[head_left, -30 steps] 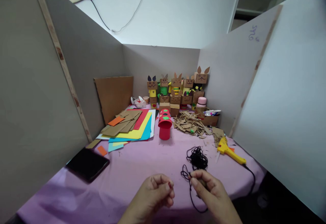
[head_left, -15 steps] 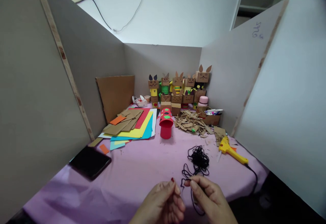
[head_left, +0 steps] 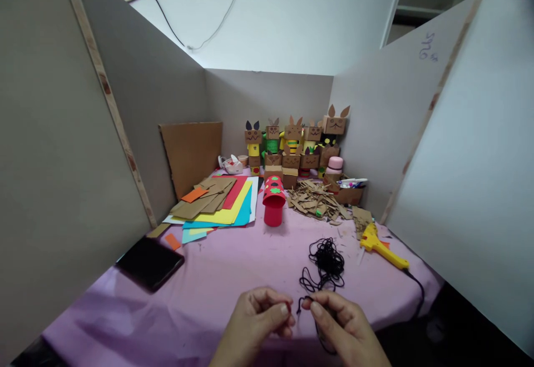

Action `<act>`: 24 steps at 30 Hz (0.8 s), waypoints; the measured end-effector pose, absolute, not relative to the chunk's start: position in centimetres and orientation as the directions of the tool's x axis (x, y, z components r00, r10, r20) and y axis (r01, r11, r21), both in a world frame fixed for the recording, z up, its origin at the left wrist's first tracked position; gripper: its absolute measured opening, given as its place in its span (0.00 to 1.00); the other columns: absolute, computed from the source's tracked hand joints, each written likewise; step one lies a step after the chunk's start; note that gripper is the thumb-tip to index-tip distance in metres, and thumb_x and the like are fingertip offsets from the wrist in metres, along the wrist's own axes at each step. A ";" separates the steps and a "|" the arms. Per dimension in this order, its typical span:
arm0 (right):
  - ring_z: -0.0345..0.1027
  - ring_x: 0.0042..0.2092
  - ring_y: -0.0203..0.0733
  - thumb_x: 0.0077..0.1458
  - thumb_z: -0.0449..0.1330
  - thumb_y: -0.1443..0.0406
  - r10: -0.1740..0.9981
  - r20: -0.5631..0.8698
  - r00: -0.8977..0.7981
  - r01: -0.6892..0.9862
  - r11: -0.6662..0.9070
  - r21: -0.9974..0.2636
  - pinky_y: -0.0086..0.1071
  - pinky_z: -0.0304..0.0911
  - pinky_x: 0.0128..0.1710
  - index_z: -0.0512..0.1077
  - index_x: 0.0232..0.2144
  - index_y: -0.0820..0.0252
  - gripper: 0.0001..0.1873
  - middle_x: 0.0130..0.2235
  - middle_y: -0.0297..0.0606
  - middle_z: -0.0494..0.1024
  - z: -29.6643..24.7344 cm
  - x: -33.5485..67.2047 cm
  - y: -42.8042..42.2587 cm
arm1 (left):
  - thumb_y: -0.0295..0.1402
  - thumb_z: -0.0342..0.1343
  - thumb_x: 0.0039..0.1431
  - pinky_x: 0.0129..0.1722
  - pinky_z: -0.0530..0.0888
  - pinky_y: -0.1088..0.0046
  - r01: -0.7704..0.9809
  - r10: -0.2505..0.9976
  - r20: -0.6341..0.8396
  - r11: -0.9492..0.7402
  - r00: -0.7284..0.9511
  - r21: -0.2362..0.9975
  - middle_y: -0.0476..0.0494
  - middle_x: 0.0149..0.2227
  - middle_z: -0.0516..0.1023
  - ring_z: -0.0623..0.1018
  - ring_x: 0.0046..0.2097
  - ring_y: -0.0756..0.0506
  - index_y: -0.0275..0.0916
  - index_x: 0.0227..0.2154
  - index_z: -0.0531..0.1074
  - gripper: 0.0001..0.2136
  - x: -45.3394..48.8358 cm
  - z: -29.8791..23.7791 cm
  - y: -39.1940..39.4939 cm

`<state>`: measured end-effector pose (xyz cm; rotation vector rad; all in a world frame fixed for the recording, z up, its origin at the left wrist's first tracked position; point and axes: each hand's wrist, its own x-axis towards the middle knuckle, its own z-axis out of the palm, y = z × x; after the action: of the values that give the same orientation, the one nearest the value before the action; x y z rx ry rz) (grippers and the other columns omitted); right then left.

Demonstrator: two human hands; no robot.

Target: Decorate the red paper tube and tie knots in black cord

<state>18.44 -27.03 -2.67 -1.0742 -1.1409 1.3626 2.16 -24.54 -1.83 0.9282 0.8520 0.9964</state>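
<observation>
My left hand (head_left: 258,321) and my right hand (head_left: 340,322) are close together at the near edge of the purple-covered table (head_left: 233,267). Both are closed in a pinch on a thin black string (head_left: 301,301), whose end runs between the two sets of fingertips. The string leads back to a loose black tangle (head_left: 326,258) lying just beyond my right hand. A loop of it hangs under my right palm. A red paper cylinder (head_left: 273,200) with green and black shapes stands further back, in the middle.
A yellow glue gun (head_left: 377,244) with a black cord lies at the right. Coloured paper and cardboard sheets (head_left: 214,203) are stacked at the left, cardboard scraps (head_left: 315,203) at the right. Box-headed figures (head_left: 292,144) line the back wall. A black tablet (head_left: 150,263) lies at the near left.
My hands have drawn closer together on the string, and the left fingers have closed round its end. The view has tipped slightly; the tangle lies where it was.
</observation>
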 end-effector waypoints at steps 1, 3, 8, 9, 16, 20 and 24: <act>0.42 0.20 0.28 0.43 0.63 0.45 0.996 -0.027 -0.081 -0.152 -0.039 -0.988 0.27 0.38 0.20 0.74 0.28 0.63 0.26 0.17 0.22 0.52 -2.5 18.3 -27.1 | 0.37 0.67 0.39 0.24 0.65 0.78 -0.251 0.963 -0.102 0.165 0.248 0.954 0.50 0.17 0.74 0.70 0.21 0.52 0.36 0.19 0.73 0.11 2.1 -1.7 -24.4; 0.42 0.21 0.28 0.44 0.63 0.45 0.997 -0.016 -0.080 -0.136 -0.027 -0.990 0.27 0.39 0.21 0.74 0.26 0.63 0.25 0.17 0.23 0.53 -2.3 18.2 -27.3 | 0.35 0.66 0.41 0.26 0.65 0.78 -0.137 0.982 0.017 0.009 0.190 0.991 0.49 0.22 0.76 0.71 0.25 0.51 0.37 0.22 0.75 0.09 2.1 -1.3 -24.2; 0.45 0.21 0.30 0.46 0.61 0.45 0.994 0.006 -0.107 -0.095 -0.004 -0.995 0.27 0.41 0.21 0.72 0.26 0.61 0.24 0.18 0.24 0.56 -2.5 18.9 -27.0 | 0.34 0.62 0.46 0.31 0.65 0.75 0.111 0.916 -0.018 -0.030 0.401 0.993 0.46 0.28 0.79 0.73 0.31 0.48 0.36 0.27 0.78 0.07 2.7 -0.8 -23.7; 0.45 0.21 0.30 0.47 0.60 0.45 0.994 -0.006 -0.113 -0.092 -0.017 -0.996 0.27 0.42 0.21 0.71 0.27 0.61 0.24 0.18 0.24 0.56 -2.7 19.2 -26.9 | 0.36 0.62 0.47 0.30 0.64 0.76 0.091 0.902 -0.050 0.012 0.429 0.996 0.47 0.24 0.77 0.72 0.28 0.49 0.35 0.23 0.77 0.08 2.7 -0.9 -23.6; 0.42 0.19 0.30 0.48 0.59 0.45 0.999 -0.019 -0.049 -0.082 -0.023 -0.996 0.27 0.38 0.20 0.70 0.30 0.60 0.23 0.16 0.21 0.52 -4.0 20.0 -26.3 | 0.41 0.69 0.39 0.21 0.57 0.79 -0.398 0.870 -0.217 0.408 0.444 0.821 0.52 0.17 0.72 0.64 0.20 0.55 0.35 0.19 0.71 0.16 1.7 -1.3 -23.4; 0.43 0.19 0.30 0.48 0.56 0.43 0.994 -0.050 -0.098 -0.027 -0.053 -0.998 0.27 0.39 0.20 0.70 0.29 0.60 0.25 0.16 0.21 0.52 -4.3 19.8 -26.1 | 0.37 0.71 0.37 0.25 0.64 0.78 -0.556 0.835 -0.256 0.522 0.487 0.647 0.50 0.22 0.75 0.70 0.23 0.54 0.35 0.22 0.73 0.14 1.7 -1.3 -23.5; 0.43 0.19 0.30 0.46 0.56 0.41 0.991 -0.054 -0.125 -0.039 -0.060 -0.997 0.27 0.39 0.20 0.70 0.28 0.60 0.27 0.16 0.21 0.52 -4.6 19.4 -26.1 | 0.34 0.72 0.38 0.28 0.68 0.78 -0.637 0.814 -0.321 0.579 0.483 0.509 0.47 0.28 0.79 0.75 0.28 0.52 0.33 0.24 0.75 0.13 1.8 -1.2 -23.4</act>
<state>19.37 -26.13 -4.57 -1.1579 -1.2402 1.3630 1.84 -23.38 -1.24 0.3435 0.5746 0.9053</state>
